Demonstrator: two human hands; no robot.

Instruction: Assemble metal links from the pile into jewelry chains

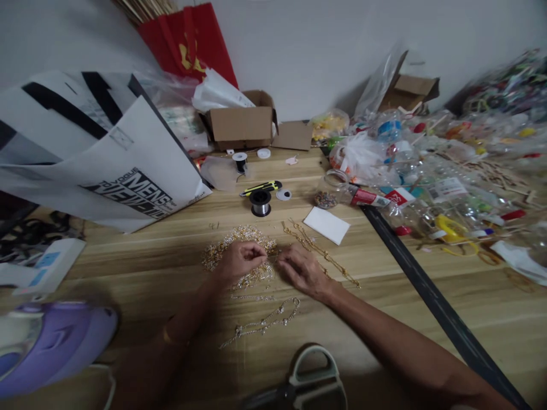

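My left hand (244, 259) is closed in a pinch over a pile of gold and silver beads or chain pieces (220, 250). Close to its right, my right hand (301, 269) has its fingers bent together, the tips near the left fingertips. Whatever lies between the fingers is too small to make out. Gold chains (316, 249) lie beside and beyond my right hand. Nearer to me, a silver chain (267, 323) with beads is laid in a loop, and a short silver chain (252, 298) lies just below the pile.
Scissors (318, 376) lie at the near edge. Beyond the pile are a wire spool (260, 203), a yellow-black cutter knife (262, 188), a white card (327, 225) and a jar of beads (327, 196). A paper bag (141, 171) and purple iron (64, 341) stand left; plastic bottles (448, 193) crowd the right.
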